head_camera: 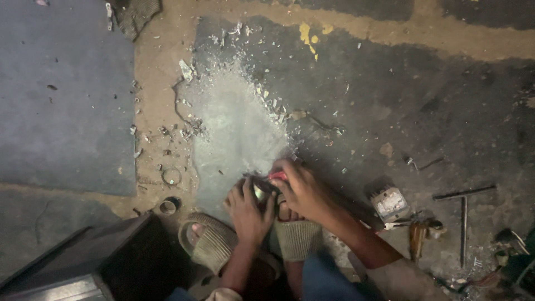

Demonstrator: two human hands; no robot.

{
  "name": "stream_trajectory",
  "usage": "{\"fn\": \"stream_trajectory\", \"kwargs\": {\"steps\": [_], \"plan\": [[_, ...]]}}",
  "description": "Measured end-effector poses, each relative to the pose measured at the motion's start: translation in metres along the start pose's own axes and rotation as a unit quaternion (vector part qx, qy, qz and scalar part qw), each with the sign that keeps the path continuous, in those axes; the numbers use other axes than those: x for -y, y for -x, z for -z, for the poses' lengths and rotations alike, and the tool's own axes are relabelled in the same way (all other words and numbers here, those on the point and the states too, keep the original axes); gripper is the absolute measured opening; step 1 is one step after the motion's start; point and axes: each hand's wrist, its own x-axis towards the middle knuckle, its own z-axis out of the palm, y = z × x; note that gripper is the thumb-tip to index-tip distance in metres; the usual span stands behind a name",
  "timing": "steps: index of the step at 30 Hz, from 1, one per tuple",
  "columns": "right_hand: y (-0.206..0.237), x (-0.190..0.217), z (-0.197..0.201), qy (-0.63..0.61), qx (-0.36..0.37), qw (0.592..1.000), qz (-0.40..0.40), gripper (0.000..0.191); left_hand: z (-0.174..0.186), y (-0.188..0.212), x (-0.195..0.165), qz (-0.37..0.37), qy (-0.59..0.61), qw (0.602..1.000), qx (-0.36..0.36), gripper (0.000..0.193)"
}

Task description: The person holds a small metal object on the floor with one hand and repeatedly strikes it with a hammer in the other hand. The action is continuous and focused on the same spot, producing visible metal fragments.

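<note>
Item: small dark workpiece with a pale green centre (259, 191), gripped on the floor just ahead of the woven sandals (214, 242).

Left hand (249, 214), fingers curled over the workpiece, appears to steady it; right hand (304, 192) pinches a red-handled tool (277, 176) against it. Working stage, judged; next likely needs firm bracing. Beyond the workpiece: pale patch of shavings (237, 120).

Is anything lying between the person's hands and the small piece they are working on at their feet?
Nothing visible does: the left hand and right hand both already close on the small dark piece, with a red-handled tool at the right hand's fingers.
</note>
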Motion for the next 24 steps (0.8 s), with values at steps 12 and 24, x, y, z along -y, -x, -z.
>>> {"fn": "stream_trajectory", "kwargs": {"steps": [12,24], "plan": [[-0.009,0.001,0.005,-0.011,0.006,1.0,0.015,0.02,0.02,-0.021,-0.014,0.05,-0.024,0.996,0.064,0.077],[-0.023,0.005,-0.001,0.04,-0.002,0.999,0.024,0.026,0.012,-0.037,-0.009,-0.136,0.008,0.991,0.011,0.059]]}}
